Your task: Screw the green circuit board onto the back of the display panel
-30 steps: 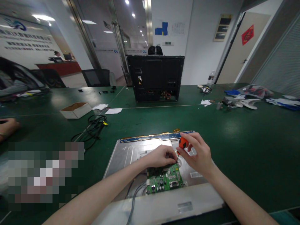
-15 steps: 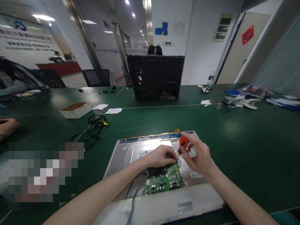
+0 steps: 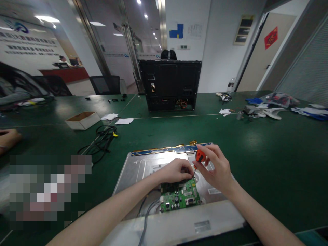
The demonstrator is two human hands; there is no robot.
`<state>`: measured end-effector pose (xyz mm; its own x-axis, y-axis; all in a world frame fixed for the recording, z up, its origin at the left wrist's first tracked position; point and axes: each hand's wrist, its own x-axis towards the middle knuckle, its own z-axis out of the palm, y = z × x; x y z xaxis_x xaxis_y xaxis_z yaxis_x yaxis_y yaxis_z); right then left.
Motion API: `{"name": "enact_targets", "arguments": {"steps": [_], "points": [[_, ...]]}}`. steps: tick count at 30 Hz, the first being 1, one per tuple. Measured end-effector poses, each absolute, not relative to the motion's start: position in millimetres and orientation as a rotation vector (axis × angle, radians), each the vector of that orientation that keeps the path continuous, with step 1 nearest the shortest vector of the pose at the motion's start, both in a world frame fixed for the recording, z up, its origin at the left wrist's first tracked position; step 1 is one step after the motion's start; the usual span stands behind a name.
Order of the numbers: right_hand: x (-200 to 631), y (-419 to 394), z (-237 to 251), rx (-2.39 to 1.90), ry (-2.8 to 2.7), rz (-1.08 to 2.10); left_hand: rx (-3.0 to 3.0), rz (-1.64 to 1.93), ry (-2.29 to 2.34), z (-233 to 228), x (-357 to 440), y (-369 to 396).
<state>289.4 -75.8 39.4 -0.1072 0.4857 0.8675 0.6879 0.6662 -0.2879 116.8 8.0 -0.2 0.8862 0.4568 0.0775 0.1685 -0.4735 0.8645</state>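
- Hands at work on a bare monitor back: my right hand (image 3: 216,169) pinches an orange screwdriver (image 3: 200,156) by its handle, fingers closed around it, the tip down at the far edge of the green board (image 3: 180,195).
- My left hand (image 3: 175,171) is curled shut over that same far edge of the board, its fingertips just beside the driver tip; whether it pinches a screw or only steadies the board, I cannot tell.
- The board lies on the metal panel (image 3: 143,167) near my edge of the green table (image 3: 256,143), grey cables (image 3: 148,208) running off its left side.
- Doing this well, as I judge it: keep the driver upright over the screw, press lightly, turn with the fingertips only, and let the left hand hold the board flat so the tip does not skate onto the parts.
- Against half a second ago, the handle sits a touch lower and nearer the left hand; a second ago it was much where it is now. The left hand, board and panel have not shifted.
- Beyond: a black case (image 3: 170,85) stands upright, a small box (image 3: 83,120) and a black cord (image 3: 102,138) lie to the left, and another person's hand (image 3: 7,138) rests at the left edge.
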Motion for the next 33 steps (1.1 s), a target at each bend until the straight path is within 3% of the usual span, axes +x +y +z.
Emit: {"name": "enact_targets", "arguments": {"steps": [33], "points": [[289.9, -74.0, 37.0, -0.900, -1.748, -0.159, 2.108, 0.357, 0.482, 3.0, 116.8, 7.4]]}}
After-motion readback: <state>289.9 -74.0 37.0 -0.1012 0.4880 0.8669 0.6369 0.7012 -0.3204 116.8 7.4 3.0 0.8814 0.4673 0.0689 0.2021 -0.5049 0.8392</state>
